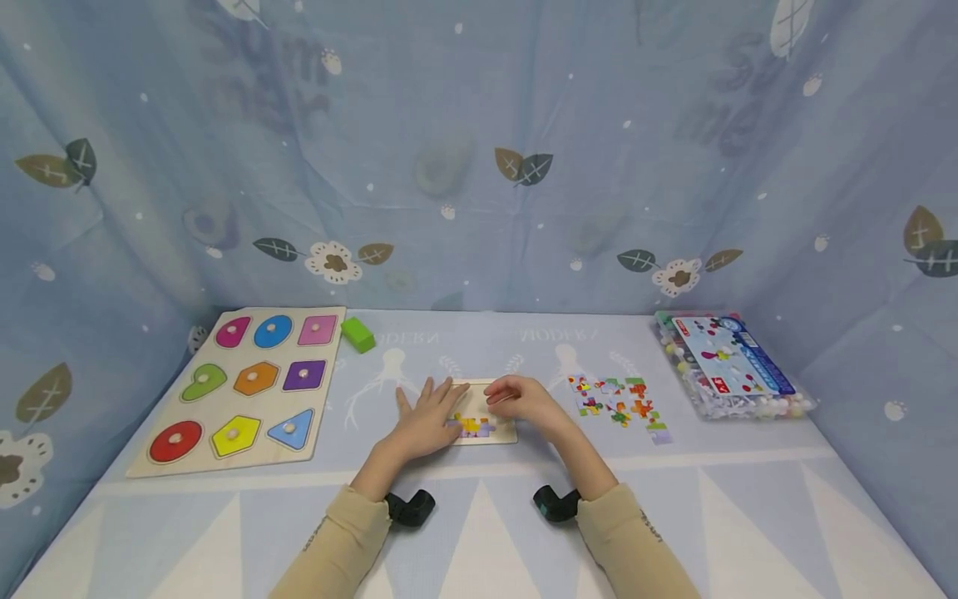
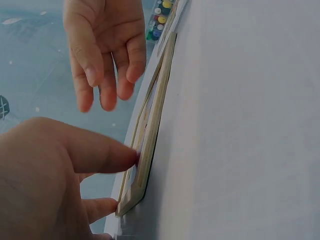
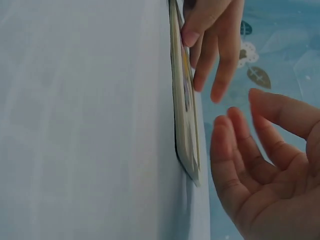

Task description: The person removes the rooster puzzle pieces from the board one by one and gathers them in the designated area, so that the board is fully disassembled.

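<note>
A small wooden jigsaw tray (image 1: 506,432) lies on the table in the middle of the head view, with a few joined yellow and purple jigsaw pieces (image 1: 473,428) inside its lower left part. My left hand (image 1: 428,421) lies across the tray's left side, fingers spread and thumb touching down by the pieces. Just above the tray's right half hovers my right hand (image 1: 526,403); in the right wrist view its loosely bent fingers (image 3: 221,142) and thumb stand apart with nothing between them. Loose jigsaw pieces (image 1: 617,413) are spread to the right of the tray. My left hand hides part of the tray.
At left lies a wooden shape board (image 1: 274,443) with knobbed coloured shapes. A green block (image 1: 358,335) touches or nearly touches its upper right corner. A clear box of beads (image 1: 718,406) with a printed card sits at the back right. Patterned blue cloth (image 1: 479,158) hangs behind.
</note>
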Demonstrator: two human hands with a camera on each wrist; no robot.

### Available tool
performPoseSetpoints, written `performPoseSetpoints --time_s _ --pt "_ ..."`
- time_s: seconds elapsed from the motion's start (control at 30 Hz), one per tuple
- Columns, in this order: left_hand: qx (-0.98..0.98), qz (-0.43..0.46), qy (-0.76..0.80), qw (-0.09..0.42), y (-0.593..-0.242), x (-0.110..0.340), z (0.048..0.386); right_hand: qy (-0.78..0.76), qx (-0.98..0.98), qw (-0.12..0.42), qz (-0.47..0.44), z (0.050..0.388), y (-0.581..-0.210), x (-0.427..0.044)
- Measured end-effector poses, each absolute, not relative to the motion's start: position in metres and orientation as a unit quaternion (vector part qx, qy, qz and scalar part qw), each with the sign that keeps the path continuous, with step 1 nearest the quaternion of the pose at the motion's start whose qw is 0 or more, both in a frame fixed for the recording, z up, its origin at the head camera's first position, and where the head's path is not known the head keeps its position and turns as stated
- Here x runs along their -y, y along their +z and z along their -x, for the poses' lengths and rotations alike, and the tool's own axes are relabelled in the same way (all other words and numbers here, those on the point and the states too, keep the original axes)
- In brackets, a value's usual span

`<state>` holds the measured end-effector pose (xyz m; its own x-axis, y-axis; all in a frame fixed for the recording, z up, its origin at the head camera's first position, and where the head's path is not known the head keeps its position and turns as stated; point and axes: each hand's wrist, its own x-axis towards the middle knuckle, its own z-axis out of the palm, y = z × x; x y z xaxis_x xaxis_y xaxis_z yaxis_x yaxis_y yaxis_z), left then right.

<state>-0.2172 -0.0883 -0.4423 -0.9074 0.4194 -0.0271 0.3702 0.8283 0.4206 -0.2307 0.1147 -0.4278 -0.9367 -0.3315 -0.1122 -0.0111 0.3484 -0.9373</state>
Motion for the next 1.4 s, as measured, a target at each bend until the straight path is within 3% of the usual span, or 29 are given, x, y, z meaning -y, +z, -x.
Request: performPoseSetpoints --time_s 0.4,1.0,1.4 --pt "-0.952 -0.199 0.221 0.075 -0.44 0.089 0.216 -0.336 -0.918 0.144 0.154 0.228 -0.431 -0.099" --pt "-0.954 -0.194 0.217 0.077 -0.44 0.088 0.215 -0.401 -0.893 0.131 0.154 0.226 -0.428 -0.099" --pt "-0.956 -0.19 0.21 0.078 -0.439 0.087 0.215 -0.455 -0.878 0.113 0.097 0.226 -0.419 -0.133"
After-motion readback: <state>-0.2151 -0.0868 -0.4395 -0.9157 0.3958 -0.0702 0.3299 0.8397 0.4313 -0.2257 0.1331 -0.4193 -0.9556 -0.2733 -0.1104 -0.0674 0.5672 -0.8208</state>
